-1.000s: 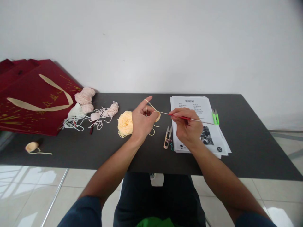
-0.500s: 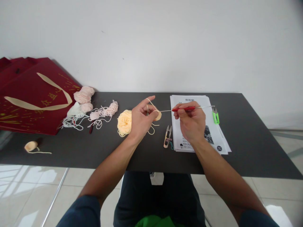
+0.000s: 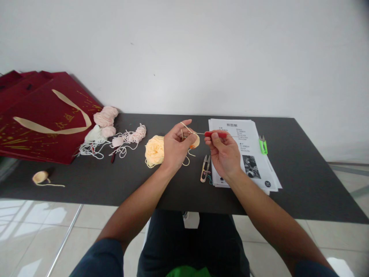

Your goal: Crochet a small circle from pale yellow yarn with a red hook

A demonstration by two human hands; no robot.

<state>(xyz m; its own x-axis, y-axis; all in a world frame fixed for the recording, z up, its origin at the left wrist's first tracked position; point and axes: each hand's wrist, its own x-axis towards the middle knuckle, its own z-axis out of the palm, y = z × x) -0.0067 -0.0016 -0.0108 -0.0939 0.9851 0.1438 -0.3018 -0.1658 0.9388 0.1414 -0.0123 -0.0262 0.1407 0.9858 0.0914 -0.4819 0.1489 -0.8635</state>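
Observation:
My left hand (image 3: 178,145) pinches a small piece of pale yellow crochet work (image 3: 196,141), partly hidden behind the thumb. A strand of yellow yarn runs up over its raised index finger. In my right hand (image 3: 226,156) is a crochet hook (image 3: 215,134) with a red grip, its thin metal shaft pointing left to the work at my left fingertips. Whether the tip sits inside a stitch is too small to tell. Beside my left wrist lies a ball of yellow yarn (image 3: 155,151). Thread snips (image 3: 205,169) rest between the two forearms.
Printed pattern sheets (image 3: 259,184) lie under my right hand, with green snips (image 3: 263,145) on their right edge. Pink yarn (image 3: 106,116) and white yarn (image 3: 93,134) lie by a dark red gift bag (image 3: 43,115). A small cream crocheted cup (image 3: 40,177) sits at the left of the dark table (image 3: 305,173).
My right hand has moved left toward my left hand and turned, so its fingers now show more from the palm side. The hook has shifted left with it. The view has shifted slightly.

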